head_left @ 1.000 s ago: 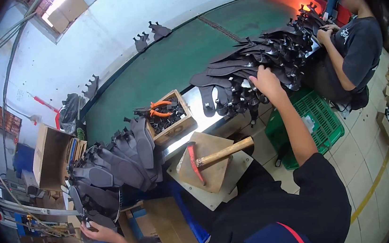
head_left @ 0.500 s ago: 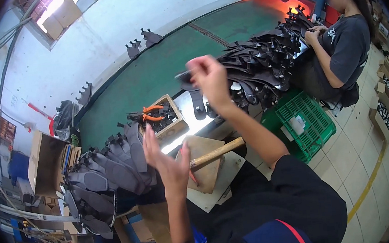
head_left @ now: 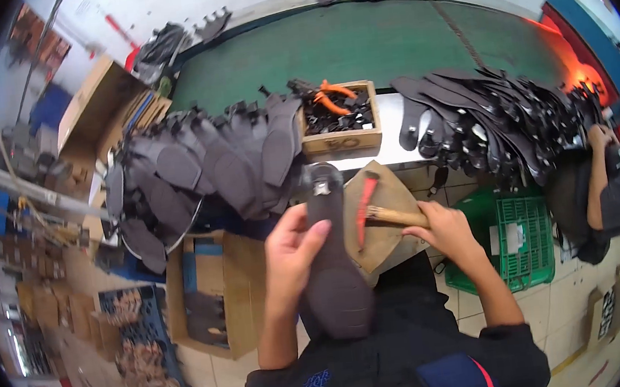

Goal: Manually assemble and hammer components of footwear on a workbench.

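A dark brown sandal sole (head_left: 335, 289) stands upright in front of my body, with a shiny metal piece near its top end. My left hand (head_left: 291, 250) grips it along its left edge, thumb across the face. To the right, a hammer (head_left: 401, 216) with a red head and wooden handle lies over a worn tan board (head_left: 385, 250). Around the handle's end is my right hand (head_left: 448, 230), its fingers closed on the wood. The sole's straps are hard to make out.
A wooden box (head_left: 342, 143) of small black parts holds orange-handled pliers (head_left: 332, 100). Dark soles (head_left: 228, 168) stack at left; more sandals (head_left: 468, 113) pile at right. A green crate (head_left: 524, 243) stands below. A co-worker (head_left: 611, 184) sits far right, beside the green conveyor belt (head_left: 325, 48).
My left hand, empty before, now holds a sole. My right hand has come down from the sandal pile to the hammer handle. The view has turned.
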The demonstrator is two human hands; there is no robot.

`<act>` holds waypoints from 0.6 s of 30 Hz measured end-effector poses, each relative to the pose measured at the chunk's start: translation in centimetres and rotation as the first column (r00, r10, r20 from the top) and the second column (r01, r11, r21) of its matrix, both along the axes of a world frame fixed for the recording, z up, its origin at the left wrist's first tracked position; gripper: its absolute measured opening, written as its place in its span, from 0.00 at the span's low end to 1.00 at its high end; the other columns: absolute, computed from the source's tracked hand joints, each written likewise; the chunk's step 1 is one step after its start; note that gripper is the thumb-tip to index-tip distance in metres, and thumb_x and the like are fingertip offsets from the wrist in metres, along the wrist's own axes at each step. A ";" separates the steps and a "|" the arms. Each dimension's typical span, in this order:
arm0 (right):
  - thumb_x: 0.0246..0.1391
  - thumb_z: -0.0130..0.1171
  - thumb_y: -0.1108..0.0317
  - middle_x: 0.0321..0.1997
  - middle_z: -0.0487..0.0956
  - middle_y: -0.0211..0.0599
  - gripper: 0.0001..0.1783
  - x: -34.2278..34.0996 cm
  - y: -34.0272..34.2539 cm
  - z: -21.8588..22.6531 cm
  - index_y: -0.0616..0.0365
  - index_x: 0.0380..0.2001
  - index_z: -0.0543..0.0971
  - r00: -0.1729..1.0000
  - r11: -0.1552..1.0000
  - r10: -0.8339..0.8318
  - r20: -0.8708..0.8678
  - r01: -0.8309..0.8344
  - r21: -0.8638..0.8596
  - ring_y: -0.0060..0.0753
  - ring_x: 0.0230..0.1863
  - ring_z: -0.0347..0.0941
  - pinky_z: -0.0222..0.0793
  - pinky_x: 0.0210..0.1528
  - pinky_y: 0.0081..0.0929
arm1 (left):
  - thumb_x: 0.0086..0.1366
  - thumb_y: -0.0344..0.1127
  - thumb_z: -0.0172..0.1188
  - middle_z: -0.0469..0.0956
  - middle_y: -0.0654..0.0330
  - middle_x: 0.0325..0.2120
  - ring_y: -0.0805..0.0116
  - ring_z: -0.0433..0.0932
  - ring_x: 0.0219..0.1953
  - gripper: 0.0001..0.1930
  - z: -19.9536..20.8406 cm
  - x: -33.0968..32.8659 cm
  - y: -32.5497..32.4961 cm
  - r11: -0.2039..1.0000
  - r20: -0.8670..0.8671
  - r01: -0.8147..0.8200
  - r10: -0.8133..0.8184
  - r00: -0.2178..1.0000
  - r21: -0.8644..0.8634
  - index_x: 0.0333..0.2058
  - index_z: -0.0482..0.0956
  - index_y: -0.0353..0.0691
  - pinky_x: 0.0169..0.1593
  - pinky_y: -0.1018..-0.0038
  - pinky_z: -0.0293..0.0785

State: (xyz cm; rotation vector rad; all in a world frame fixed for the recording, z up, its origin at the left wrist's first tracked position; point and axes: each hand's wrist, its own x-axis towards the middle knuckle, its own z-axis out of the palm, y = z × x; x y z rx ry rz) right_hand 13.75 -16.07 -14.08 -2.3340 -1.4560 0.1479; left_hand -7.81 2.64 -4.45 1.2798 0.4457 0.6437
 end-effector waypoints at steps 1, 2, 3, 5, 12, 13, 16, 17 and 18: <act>0.47 0.69 0.45 0.37 0.80 0.45 0.33 -0.3 -1.2 -0.7 0.57 0.49 0.75 1.000 0.998 -0.022 -0.016 0.023 0.064 0.51 0.28 0.77 0.74 0.31 0.39 | 0.68 0.28 0.59 0.79 0.62 0.43 0.78 0.76 0.44 0.15 -1.7 0.7 -0.8 0.996 -0.030 -0.064 0.062 0.998 -0.067 0.53 0.74 0.31 0.49 0.80 0.72; 0.47 0.70 0.49 0.29 0.79 0.44 0.27 -0.2 -2.5 -1.1 0.58 0.40 0.76 0.997 0.992 -0.073 0.010 0.072 0.100 0.49 0.26 0.76 0.72 0.29 0.38 | 0.69 0.28 0.59 0.79 0.62 0.44 0.78 0.76 0.44 0.15 -3.6 1.5 -1.3 0.991 -0.054 -0.083 0.078 0.995 -0.100 0.53 0.74 0.32 0.49 0.80 0.72; 0.47 0.71 0.52 0.22 0.78 0.43 0.22 -0.2 -3.7 -1.3 0.59 0.32 0.77 0.991 0.982 -0.131 0.031 0.126 0.139 0.46 0.23 0.75 0.70 0.27 0.37 | 0.67 0.29 0.61 0.80 0.62 0.41 0.78 0.77 0.41 0.16 -5.1 2.6 -1.8 0.982 -0.014 -0.110 0.109 0.994 -0.152 0.51 0.75 0.30 0.46 0.81 0.72; 0.49 0.71 0.58 0.19 0.74 0.45 0.19 -0.3 -5.6 -1.3 0.62 0.24 0.75 0.928 0.934 -0.294 -0.230 0.330 0.134 0.42 0.20 0.74 0.66 0.23 0.36 | 0.65 0.31 0.61 0.76 0.53 0.50 0.66 0.74 0.50 0.23 -7.5 4.3 -1.2 0.930 -0.271 -0.099 0.204 0.941 0.355 0.56 0.70 0.26 0.54 0.69 0.70; 0.61 0.61 0.66 0.14 0.63 0.26 0.12 -2.3 -13.3 -2.7 0.60 0.28 0.73 0.532 0.577 -0.312 -0.787 0.764 0.289 0.16 0.14 0.60 0.55 0.17 0.21 | 0.59 0.31 0.63 0.64 0.54 0.62 0.48 0.59 0.64 0.32 -9.8 9.8 2.9 0.376 -0.196 -0.022 0.532 0.824 0.927 0.63 0.66 0.40 0.65 0.54 0.53; 0.63 0.59 0.67 0.14 0.62 0.23 0.11 -2.2 -14.4 -3.0 0.60 0.29 0.73 0.509 0.573 -0.227 -0.830 0.759 0.309 0.14 0.14 0.58 0.53 0.17 0.18 | 0.60 0.28 0.61 0.65 0.55 0.61 0.50 0.60 0.64 0.30 -7.8 10.4 4.1 0.296 -0.176 0.012 0.535 0.826 0.955 0.62 0.67 0.42 0.64 0.55 0.56; 0.65 0.55 0.66 0.13 0.59 0.20 0.12 -1.8 -14.4 -3.3 0.60 0.28 0.71 0.444 0.558 -0.073 -0.893 0.760 0.333 0.12 0.12 0.54 0.50 0.15 0.16 | 0.55 0.23 0.59 0.63 0.57 0.64 0.51 0.59 0.66 0.36 -6.3 15.1 11.9 -0.085 -0.189 0.292 0.590 0.785 0.953 0.65 0.64 0.46 0.63 0.49 0.55; 0.66 0.55 0.66 0.12 0.57 0.20 0.15 -1.3 -14.1 -3.3 0.59 0.25 0.69 0.421 0.562 0.008 -0.907 0.748 0.352 0.12 0.10 0.52 0.50 0.13 0.16 | 0.54 0.24 0.60 0.62 0.56 0.64 0.51 0.59 0.66 0.36 -5.5 16.4 14.0 -0.205 -0.156 0.338 0.597 0.787 0.919 0.64 0.66 0.45 0.64 0.47 0.55; 0.66 0.54 0.64 0.12 0.59 0.21 0.15 -1.3 -13.7 -2.9 0.60 0.25 0.69 0.398 0.583 0.050 -0.916 0.733 0.350 0.12 0.09 0.51 0.49 0.12 0.17 | 0.55 0.25 0.61 0.66 0.56 0.61 0.53 0.61 0.65 0.34 -5.3 17.4 16.4 -0.306 -0.138 0.371 0.579 0.804 0.877 0.62 0.66 0.45 0.65 0.46 0.55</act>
